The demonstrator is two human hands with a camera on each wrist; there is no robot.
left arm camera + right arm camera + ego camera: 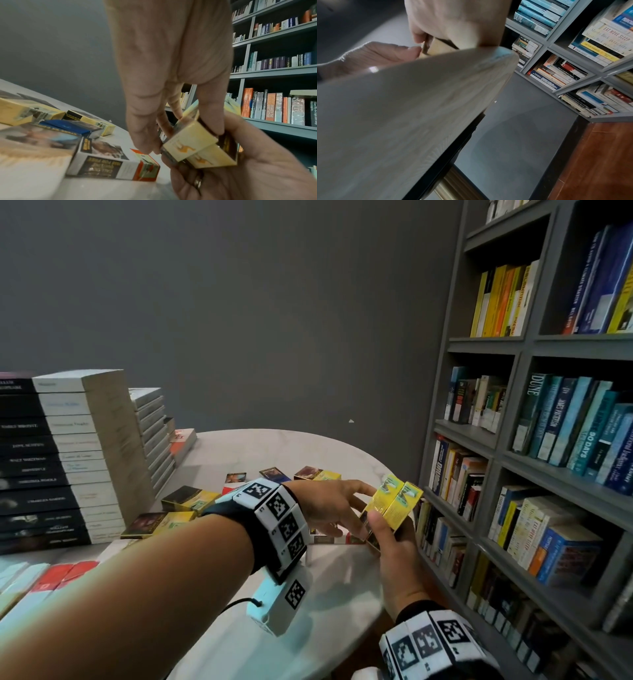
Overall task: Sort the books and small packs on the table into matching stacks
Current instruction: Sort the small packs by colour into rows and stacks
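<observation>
I hold two yellow packs (394,503) side by side in the air, above the right edge of the white table (284,446), close to the bookshelf (534,419). My right hand (394,546) is curled around their lower ends, the thumb lying on one face. My left hand (329,508) reaches from the other side with nearly straight fingers that touch the packs to line them up; it does not grip them. These packs look like light, stiff cardboard, and their faces seem smooth, so I think one can slide along the other. It is better to take them across the narrow sides and press them together. More small packs (190,498) lie loose on the table, and tall stacks of books (78,460) stand at the left, so the sorting is not finished
</observation>
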